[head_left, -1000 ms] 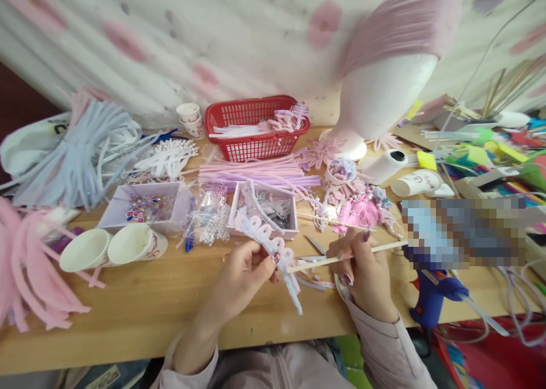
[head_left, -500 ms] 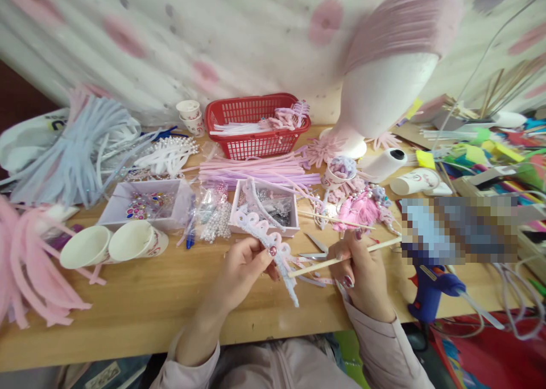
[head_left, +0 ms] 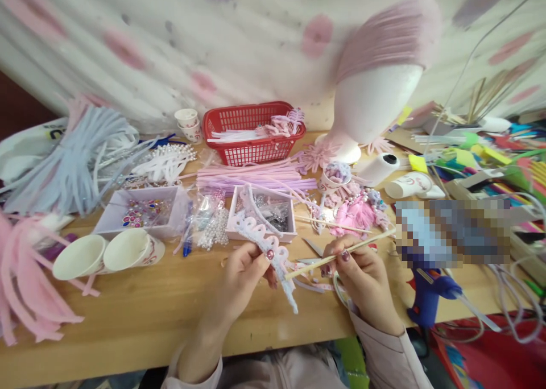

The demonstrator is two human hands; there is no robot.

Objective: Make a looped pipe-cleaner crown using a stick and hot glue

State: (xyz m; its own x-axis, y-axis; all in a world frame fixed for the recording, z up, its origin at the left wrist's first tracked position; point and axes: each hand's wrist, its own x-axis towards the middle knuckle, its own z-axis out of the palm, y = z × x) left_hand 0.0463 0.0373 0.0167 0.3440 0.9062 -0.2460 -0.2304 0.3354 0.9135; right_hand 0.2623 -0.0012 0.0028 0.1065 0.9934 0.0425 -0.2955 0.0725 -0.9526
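My left hand (head_left: 245, 275) pinches a scalloped strip of pale blue and pink pipe cleaners (head_left: 279, 262), which slants down to the right over the table. Between the fingers of my right hand (head_left: 360, 272) is a thin wooden stick (head_left: 322, 262). Its left tip meets the lower part of the strip, touching or very near it. Scissors (head_left: 313, 247) lie just behind the right hand, partly covered. Behind the strip stands a white box (head_left: 284, 235) of silvery small parts. A blue glue gun (head_left: 426, 295) is to the right of my right hand.
Two paper cups (head_left: 81, 258) and a tray of gems (head_left: 136, 230) are at left. At the back are a red basket (head_left: 256, 150) and a white head form (head_left: 375, 99). Pink and lilac pipe cleaners (head_left: 256, 176) lie between. Cords run at far right.
The view has shifted slightly. My right hand has turned and changed its hold on the stick, with thumb and fingers now gripping along it. My left hand keeps its pinch.
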